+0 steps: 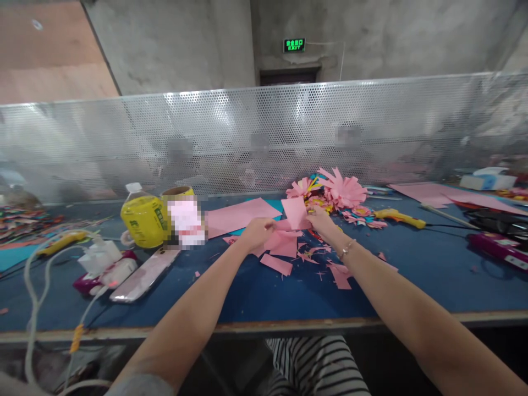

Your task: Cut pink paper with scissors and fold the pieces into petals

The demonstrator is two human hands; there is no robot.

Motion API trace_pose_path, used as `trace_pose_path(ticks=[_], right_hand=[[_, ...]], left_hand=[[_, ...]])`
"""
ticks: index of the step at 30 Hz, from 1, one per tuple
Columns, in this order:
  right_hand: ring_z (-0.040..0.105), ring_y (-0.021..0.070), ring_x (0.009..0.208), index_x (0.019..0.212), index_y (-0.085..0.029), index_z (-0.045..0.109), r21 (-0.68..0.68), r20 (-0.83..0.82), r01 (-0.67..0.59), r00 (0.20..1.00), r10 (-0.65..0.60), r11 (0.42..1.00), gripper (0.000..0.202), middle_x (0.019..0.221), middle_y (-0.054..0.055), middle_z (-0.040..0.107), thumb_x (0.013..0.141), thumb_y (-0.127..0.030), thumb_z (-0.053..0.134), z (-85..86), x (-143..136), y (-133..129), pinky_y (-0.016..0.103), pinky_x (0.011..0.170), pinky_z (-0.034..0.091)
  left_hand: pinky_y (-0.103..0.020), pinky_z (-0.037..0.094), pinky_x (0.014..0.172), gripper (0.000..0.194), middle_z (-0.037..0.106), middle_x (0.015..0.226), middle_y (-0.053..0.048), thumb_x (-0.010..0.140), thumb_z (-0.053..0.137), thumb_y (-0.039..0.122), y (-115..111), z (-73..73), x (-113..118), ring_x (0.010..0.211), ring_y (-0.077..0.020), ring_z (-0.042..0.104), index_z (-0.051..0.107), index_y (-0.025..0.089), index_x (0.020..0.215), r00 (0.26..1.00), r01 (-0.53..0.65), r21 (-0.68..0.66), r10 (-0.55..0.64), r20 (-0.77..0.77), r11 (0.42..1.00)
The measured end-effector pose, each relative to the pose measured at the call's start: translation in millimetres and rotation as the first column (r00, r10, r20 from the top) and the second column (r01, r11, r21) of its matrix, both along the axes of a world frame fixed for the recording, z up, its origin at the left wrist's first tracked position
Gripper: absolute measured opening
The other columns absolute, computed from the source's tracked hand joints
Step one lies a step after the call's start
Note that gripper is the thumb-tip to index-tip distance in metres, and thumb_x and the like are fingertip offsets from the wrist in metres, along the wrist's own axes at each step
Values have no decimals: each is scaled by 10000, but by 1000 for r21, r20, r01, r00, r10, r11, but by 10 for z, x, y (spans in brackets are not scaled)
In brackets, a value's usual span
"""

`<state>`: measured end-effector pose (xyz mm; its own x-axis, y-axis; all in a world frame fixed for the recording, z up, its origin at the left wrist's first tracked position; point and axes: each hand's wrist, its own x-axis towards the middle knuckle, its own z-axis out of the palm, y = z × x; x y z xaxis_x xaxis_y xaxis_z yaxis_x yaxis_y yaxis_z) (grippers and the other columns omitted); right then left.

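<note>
My right hand [322,221], with a bracelet at the wrist, pinches a piece of pink paper [294,212] that stands up from the table. Just to its left, my left hand [256,235] has curled fingers closed at the edge of another pink paper piece [282,225]; its fingertips are small and partly hidden. Cut pink pieces [282,244] lie beneath and between the hands. Closer to me are a loose pink strip [276,264] and narrow scraps [340,276]. Behind my right hand sits a fringed pink paper flower [341,190] on a colourful heap.
On the left stand a yellow-labelled bottle [142,223], a tape roll [178,191], a lit phone screen [185,220], another phone [144,275] and a power strip with cables [108,269]. A yellow glue gun [399,218] lies right. A perforated metal panel [231,137] closes the table's back.
</note>
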<state>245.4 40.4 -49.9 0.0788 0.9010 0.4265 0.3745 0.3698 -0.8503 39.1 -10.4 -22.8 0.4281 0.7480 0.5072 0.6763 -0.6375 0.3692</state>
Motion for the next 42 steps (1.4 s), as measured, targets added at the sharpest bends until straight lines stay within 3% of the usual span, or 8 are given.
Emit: trace_pose_path(ticks=[4,8,12,17,22,31,38,42], right_hand=[[509,124,590,809,-153,508,-3,56,10,998,-10,1000,275,652,3,571,551,-92,433,-6,-3,-16,241,558,388],[499,124,559,743,-161,532,10,139,-19,990,17,1000,232,605,-7,560,555,-59,442,29,-38,-77,253,565,390],[528,151,610,572,-169,550,28,233,-107,967,97,994,49,587,6,579,590,-132,523,118,-99,-193,280,631,399],[540,140,554,674,-175,577,139,226,-146,968,112,980,308,584,34,591,793,-307,325,256,-152,-358,282,606,414],[545,122,523,1014,-195,473,88,39,-163,986,160,983,285,746,26,588,757,-271,373,275,-194,-389,274,525,440],[535,114,551,758,-166,476,60,-30,-232,972,234,971,133,658,4,555,633,-196,509,268,-244,-380,250,499,452],[460,92,494,647,-162,507,64,40,-196,980,193,979,57,577,-25,500,625,-196,467,273,-225,-381,224,478,413],[460,95,535,699,-160,548,39,-4,-237,972,237,971,148,664,-7,524,609,-169,430,285,-249,-404,233,517,420]], left_hand=[[-209,337,521,203,462,524,20,708,425,264,80,30,-42,541,-100,434,502,158,553,884,-188,-38,186,428,981],[-196,315,450,240,388,485,44,681,471,356,151,17,-87,460,-73,380,445,161,541,690,-125,-169,208,693,978],[-189,310,403,251,392,456,56,660,500,386,181,-14,-82,401,-58,376,429,162,572,547,-1,-262,220,808,965],[-197,377,424,205,450,484,48,618,561,332,158,-28,-20,419,-63,443,465,151,624,496,98,-319,232,837,942],[-238,449,515,217,544,569,18,571,610,239,91,-13,55,494,-89,526,519,137,740,506,244,-345,185,842,906],[-259,463,546,388,617,651,-41,517,670,244,37,1,98,535,-119,566,536,115,857,644,260,-413,162,748,873],[-222,431,573,221,581,647,-5,584,586,295,132,-24,58,585,-88,525,573,127,727,585,177,-332,172,792,926],[-200,399,556,225,554,656,3,554,613,251,106,-27,56,585,-73,491,566,127,736,663,187,-281,90,743,941]])
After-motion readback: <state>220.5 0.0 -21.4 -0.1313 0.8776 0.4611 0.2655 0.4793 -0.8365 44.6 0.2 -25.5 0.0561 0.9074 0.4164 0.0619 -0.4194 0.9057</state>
